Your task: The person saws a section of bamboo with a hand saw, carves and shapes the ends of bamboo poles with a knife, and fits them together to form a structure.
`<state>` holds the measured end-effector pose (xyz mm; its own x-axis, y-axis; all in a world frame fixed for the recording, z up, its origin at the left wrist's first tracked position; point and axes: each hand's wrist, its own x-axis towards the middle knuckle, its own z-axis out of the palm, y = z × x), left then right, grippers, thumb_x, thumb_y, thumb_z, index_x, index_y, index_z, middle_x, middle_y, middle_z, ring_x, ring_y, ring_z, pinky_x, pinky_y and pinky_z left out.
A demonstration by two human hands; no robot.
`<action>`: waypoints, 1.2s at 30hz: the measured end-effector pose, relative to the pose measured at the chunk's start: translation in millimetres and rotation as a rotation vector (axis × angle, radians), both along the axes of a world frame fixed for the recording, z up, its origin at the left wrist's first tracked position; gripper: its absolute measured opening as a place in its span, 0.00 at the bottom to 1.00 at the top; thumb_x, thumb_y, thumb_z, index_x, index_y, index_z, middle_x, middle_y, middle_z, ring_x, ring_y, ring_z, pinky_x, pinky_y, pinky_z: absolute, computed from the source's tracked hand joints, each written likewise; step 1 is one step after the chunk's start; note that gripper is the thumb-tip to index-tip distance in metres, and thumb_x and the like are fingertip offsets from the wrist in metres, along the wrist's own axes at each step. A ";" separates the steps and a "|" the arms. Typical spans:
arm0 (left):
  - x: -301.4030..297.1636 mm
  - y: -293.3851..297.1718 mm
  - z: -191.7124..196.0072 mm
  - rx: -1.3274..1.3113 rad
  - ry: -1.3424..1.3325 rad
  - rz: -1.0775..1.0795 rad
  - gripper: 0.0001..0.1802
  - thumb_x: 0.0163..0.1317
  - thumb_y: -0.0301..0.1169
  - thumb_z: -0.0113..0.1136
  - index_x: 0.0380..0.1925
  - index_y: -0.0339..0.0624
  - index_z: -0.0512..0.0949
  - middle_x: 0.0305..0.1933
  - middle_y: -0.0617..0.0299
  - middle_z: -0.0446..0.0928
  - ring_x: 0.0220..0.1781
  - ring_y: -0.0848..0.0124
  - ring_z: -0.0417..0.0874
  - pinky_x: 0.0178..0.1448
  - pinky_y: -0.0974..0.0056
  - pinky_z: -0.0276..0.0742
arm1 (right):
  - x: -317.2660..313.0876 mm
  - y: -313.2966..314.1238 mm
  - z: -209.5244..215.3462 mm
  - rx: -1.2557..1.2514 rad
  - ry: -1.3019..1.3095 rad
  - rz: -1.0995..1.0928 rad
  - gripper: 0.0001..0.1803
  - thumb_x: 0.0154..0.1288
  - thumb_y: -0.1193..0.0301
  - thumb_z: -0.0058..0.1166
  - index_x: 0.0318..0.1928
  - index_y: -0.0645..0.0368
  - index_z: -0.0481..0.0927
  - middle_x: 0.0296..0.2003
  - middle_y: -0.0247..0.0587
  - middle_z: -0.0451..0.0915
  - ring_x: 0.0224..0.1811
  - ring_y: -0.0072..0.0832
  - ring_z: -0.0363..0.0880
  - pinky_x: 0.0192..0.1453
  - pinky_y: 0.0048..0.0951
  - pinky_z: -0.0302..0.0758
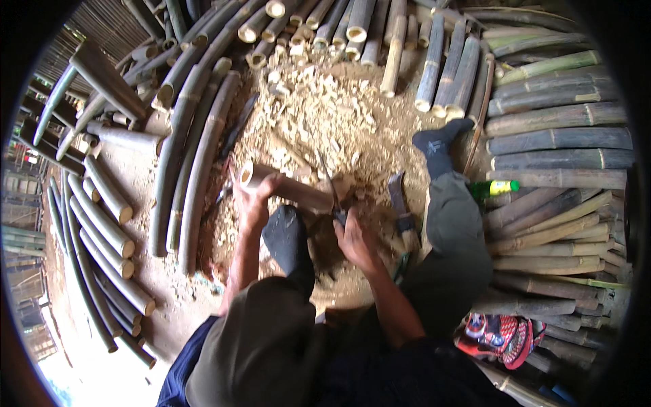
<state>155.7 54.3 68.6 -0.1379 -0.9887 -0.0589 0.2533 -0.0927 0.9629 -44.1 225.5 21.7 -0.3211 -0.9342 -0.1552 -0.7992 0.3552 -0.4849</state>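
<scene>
A short bamboo section (298, 190) lies slantwise in front of me, its hollow cut end to the left. My left hand (253, 197) is closed around it near that end. My right hand (356, 237) is closed on the handle of a knife (327, 173), whose thin blade points away from me across the section's right end. Whether the edge touches the bamboo cannot be made out. My dark-socked left foot (287, 234) is just below the section. To the right of my right hand, a wide-bladed chopping tool (399, 197) rests on the ground.
Pale wood chips (319, 102) cover the ground ahead. Long bamboo poles (210, 159) lie at the left, and stacked bamboo (556, 139) lines the right. More cut bamboo (359, 24) stands at the back. Beside my right leg are a green bottle (483, 189) and a red patterned bag (502, 336).
</scene>
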 end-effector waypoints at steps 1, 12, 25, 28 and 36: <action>-3.0 -11.5 -1.9 -0.018 0.037 -0.010 0.28 0.50 0.37 0.80 0.46 0.33 0.80 0.39 0.57 0.84 0.40 0.67 0.85 0.49 0.61 0.83 | -7.6 0.9 -6.1 -0.130 -0.033 0.051 0.24 0.76 0.55 0.54 0.54 0.66 0.69 0.30 0.64 0.83 0.34 0.59 0.85 0.36 0.53 0.80; 16.2 15.1 3.2 0.199 0.064 -0.035 0.26 0.49 0.33 0.79 0.46 0.33 0.79 0.39 0.55 0.83 0.41 0.63 0.87 0.54 0.56 0.88 | -4.2 -3.9 7.5 -0.470 0.247 0.135 0.25 0.74 0.55 0.57 0.53 0.66 0.71 0.28 0.57 0.83 0.29 0.56 0.84 0.31 0.51 0.77; -5.5 19.7 -5.9 0.067 0.059 0.124 0.27 0.53 0.35 0.79 0.47 0.29 0.78 0.41 0.52 0.85 0.39 0.64 0.87 0.49 0.60 0.85 | -6.3 -9.5 -0.9 -0.125 0.032 0.005 0.23 0.76 0.57 0.55 0.55 0.65 0.69 0.32 0.62 0.84 0.33 0.56 0.86 0.34 0.51 0.81; 17.8 26.4 -6.3 0.187 0.101 0.078 0.27 0.52 0.32 0.79 0.49 0.32 0.78 0.41 0.54 0.84 0.41 0.66 0.86 0.53 0.60 0.83 | 16.0 -6.0 60.2 -0.121 -0.185 -0.014 0.22 0.76 0.58 0.55 0.52 0.65 0.70 0.32 0.61 0.83 0.33 0.59 0.84 0.34 0.52 0.79; 4.1 34.8 14.2 0.161 0.024 -0.023 0.33 0.48 0.32 0.81 0.53 0.33 0.77 0.43 0.55 0.83 0.43 0.64 0.86 0.49 0.57 0.87 | 12.3 1.0 21.5 -0.125 0.025 0.022 0.22 0.75 0.57 0.57 0.49 0.65 0.68 0.28 0.61 0.82 0.31 0.58 0.84 0.35 0.53 0.80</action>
